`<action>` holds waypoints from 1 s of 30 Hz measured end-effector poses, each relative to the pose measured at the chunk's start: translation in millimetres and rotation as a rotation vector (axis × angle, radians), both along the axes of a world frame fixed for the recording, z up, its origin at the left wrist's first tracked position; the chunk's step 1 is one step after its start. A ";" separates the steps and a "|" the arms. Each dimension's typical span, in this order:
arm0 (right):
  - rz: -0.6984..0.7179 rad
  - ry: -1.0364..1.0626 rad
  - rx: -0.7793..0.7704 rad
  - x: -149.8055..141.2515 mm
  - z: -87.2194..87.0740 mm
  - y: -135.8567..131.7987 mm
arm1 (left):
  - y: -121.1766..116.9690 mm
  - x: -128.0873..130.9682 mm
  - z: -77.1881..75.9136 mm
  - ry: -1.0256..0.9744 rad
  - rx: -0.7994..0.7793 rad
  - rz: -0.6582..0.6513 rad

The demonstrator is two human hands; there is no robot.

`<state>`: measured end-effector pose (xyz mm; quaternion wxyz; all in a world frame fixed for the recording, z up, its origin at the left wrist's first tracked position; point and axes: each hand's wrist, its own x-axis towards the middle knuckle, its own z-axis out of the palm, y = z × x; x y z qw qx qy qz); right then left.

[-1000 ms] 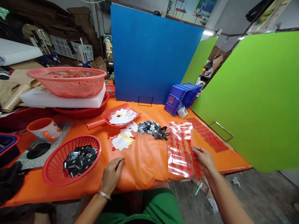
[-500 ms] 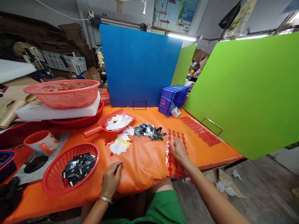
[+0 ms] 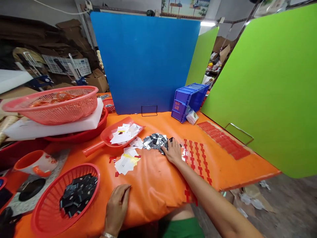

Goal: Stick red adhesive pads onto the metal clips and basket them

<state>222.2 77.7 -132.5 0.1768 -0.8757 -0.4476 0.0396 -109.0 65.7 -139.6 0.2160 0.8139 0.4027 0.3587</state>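
Observation:
My right hand [image 3: 173,152] reaches over the right end of a pile of small flat black-and-silver pieces [image 3: 155,141], its fingers spread and touching them. Just right of that hand lies a clear sheet with rows of red T-shaped stickers [image 3: 192,155], partly hidden under my forearm. At the table's front edge rests my left hand [image 3: 117,205], thumb and fingers closed together; what they hold, if anything, is hidden. White paper slips [image 3: 126,163], one with a yellow strip, lie ahead of my left hand, with a few loose red stickers [image 3: 112,159] around them.
A red basket [image 3: 37,205] of black pieces stands left, near a mug [image 3: 37,162]. A red scoop [image 3: 95,147] holds more slips. Stacked baskets [image 3: 61,109] fill the far left. Blue [image 3: 148,62] and green panels [image 3: 267,92] border the table, with a blue bin [image 3: 179,102] between.
My right hand has moved left from the sticker sheet onto the pile of black-and-silver pieces. My left hand stays at the front edge. The camera view has dipped and come closer.

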 end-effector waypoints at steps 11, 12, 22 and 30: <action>0.053 0.172 0.041 -55.9 5.5 20.0 | 0.5 1.7 1.4 0.104 0.039 -0.012; 0.071 0.191 0.043 -57.7 7.3 19.8 | 0.6 1.5 0.9 0.110 0.037 -0.011; -0.021 0.264 0.040 -30.4 11.4 -2.0 | 1.0 0.6 -2.4 0.132 0.030 -0.043; 0.124 0.417 0.225 -50.9 20.1 -31.9 | 3.2 -1.1 -4.9 0.143 0.043 -0.077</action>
